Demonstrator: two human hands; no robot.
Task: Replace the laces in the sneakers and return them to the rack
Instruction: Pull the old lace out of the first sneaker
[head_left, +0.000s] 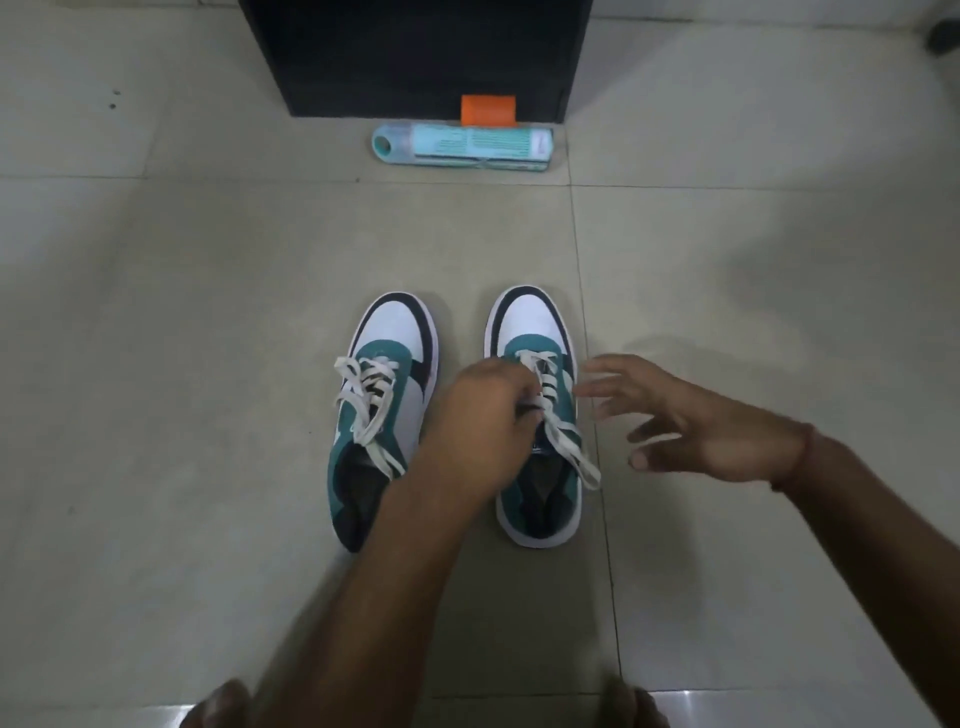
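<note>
Pale floor tiles (208, 260) fill the frame; 2 teal-and-white sneakers are set side by side at centre, toes toward frame top. L sneaker (382, 410) is laced w/ loose ends. R sneaker's (537, 415) white lace (563, 436) is pinched by curled fingers of left hand (485, 415). Right hand (691, 421) is held just beside, fingers spread, nothing gripped. Black cabinet (415, 52) and teal pack (462, 146) are seen at frame top.
</note>
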